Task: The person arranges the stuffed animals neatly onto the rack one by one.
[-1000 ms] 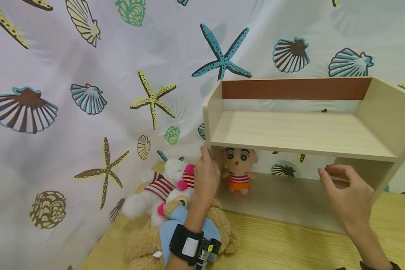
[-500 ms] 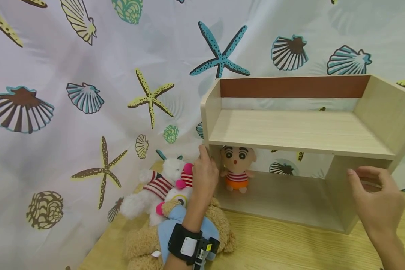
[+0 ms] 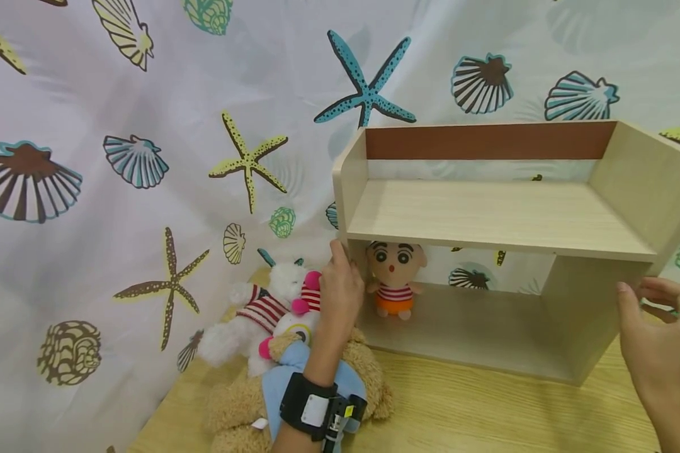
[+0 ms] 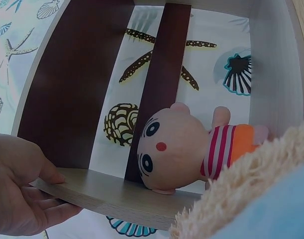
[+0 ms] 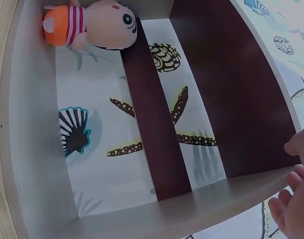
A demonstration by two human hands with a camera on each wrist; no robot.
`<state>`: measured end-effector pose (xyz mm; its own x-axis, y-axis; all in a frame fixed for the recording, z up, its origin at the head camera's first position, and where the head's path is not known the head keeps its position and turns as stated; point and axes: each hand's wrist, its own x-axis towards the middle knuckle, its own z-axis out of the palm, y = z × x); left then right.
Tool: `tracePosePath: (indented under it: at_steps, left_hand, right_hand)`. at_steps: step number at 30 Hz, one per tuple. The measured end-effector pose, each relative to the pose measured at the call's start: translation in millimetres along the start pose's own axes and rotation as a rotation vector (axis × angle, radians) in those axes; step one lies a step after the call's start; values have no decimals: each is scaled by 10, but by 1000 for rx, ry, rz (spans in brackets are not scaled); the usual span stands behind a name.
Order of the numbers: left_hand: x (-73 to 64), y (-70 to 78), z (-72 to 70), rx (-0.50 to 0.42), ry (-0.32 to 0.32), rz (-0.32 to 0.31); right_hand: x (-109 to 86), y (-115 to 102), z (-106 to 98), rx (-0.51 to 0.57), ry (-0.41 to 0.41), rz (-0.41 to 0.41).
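Observation:
A small wooden shelf [image 3: 504, 204] with two levels stands on the table. My left hand [image 3: 342, 286] grips its left side panel, thumb on the inside and fingers outside, as the left wrist view shows. My right hand [image 3: 663, 340] is beside the right side panel [image 3: 597, 302], thumb and fingers parted around its front edge and holding nothing. A plush doll [image 3: 395, 277] with a striped shirt and orange shorts stands upright in the lower compartment, against the left side; it shows again as a plush doll [image 4: 174, 149] in the left wrist view.
Left of the shelf lies a pile of plush toys: a brown bear [image 3: 238, 402] in light blue, partly behind my left forearm, and a white plush [image 3: 221, 343] in red stripes. A curtain [image 3: 147, 107] printed with shells and starfish hangs behind the wooden table [image 3: 459, 409].
My right hand has moved right, from in front of the lower compartment to the right side panel. The left hand stays at the left panel. The head view has shifted slightly.

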<state>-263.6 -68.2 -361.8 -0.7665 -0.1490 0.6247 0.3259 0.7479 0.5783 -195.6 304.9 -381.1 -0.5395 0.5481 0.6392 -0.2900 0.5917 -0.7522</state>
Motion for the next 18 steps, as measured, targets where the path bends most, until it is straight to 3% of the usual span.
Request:
tracePosePath:
  at_steps: [5, 12, 18]
  left_hand:
    - [12, -22, -16, 2, 9, -9]
    - [44, -18, -2, 2, 10, 8]
    - [25, -19, -8, 0, -3, 6]
  right_hand:
    - [35, 15, 9, 1, -21, 65]
    - [105, 43, 16, 83, -142, 178]
    - [137, 66, 30, 93, -192, 262]
